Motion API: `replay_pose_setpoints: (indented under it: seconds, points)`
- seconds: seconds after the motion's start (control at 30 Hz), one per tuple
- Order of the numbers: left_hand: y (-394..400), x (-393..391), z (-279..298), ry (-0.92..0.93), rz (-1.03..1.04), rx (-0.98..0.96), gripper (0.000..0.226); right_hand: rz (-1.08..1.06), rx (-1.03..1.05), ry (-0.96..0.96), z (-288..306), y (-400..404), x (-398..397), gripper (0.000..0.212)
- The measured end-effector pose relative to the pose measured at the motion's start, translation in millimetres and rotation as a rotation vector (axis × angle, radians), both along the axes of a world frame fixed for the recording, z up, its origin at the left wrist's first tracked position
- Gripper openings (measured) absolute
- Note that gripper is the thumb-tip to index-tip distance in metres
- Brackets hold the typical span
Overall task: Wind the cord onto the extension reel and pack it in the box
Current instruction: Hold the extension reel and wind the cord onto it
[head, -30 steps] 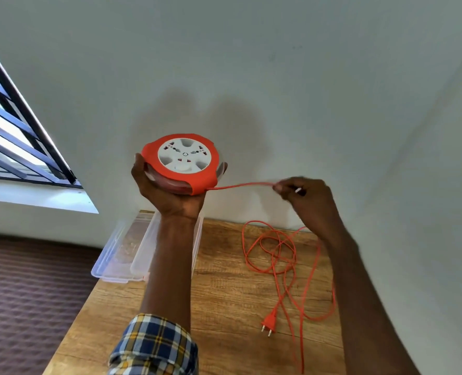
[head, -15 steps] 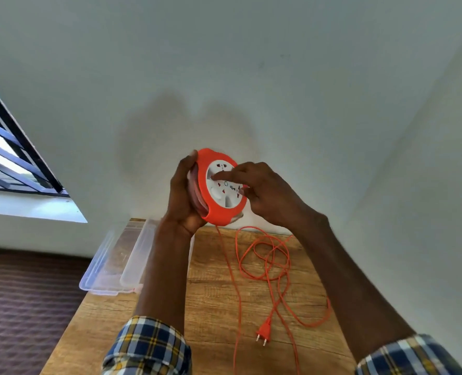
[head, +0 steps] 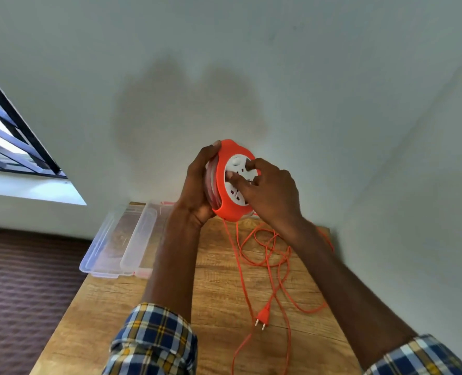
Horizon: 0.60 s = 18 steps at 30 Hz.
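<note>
The left hand point(head: 197, 185) is gripping the rigid, light-looking reel point(head: 231, 182) by its rim above the table point(head: 219, 288), the right hand point(head: 267, 188) is pressing curled fingers into its white hub, and the limp cord point(head: 267, 255) is trailing down.

The reel point(head: 225, 185) had a smooth matt orange plastic shell around a white plastic face, the cord point(head: 271, 269) and plug point(head: 263, 315) were orange plastic, the box point(head: 121, 239) was clear glossy plastic, the table point(head: 224, 293) was grained wood, and the sleeves point(head: 154, 342) were checked cloth.
</note>
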<state>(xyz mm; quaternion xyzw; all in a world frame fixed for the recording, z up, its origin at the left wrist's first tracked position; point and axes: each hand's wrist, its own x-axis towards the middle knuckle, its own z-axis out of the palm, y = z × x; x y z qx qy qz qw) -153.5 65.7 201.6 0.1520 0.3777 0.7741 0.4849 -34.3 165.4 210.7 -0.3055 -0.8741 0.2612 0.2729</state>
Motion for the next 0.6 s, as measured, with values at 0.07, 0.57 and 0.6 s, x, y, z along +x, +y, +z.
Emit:
replay_pose_setpoints:
  seconds: [0.07, 0.57, 0.6]
  points:
    - [-1.6, 3.0, 2.6, -0.009, -0.029, 0.015, 0.058, 0.014, 0.185, -0.007, 4.1, 2.7, 7.1, 0.056]
    - [-12.6, 0.8, 5.8, -0.038, -0.134, 0.006, 0.062, 0.409, 0.451, 0.003, -8.1, 23.7, 27.3, 0.049]
    - [-12.0, 1.4, 6.4, -0.028, -0.121, 0.007, 0.059, 0.339, 0.414, 0.015, -7.5, 17.6, 28.5, 0.049]
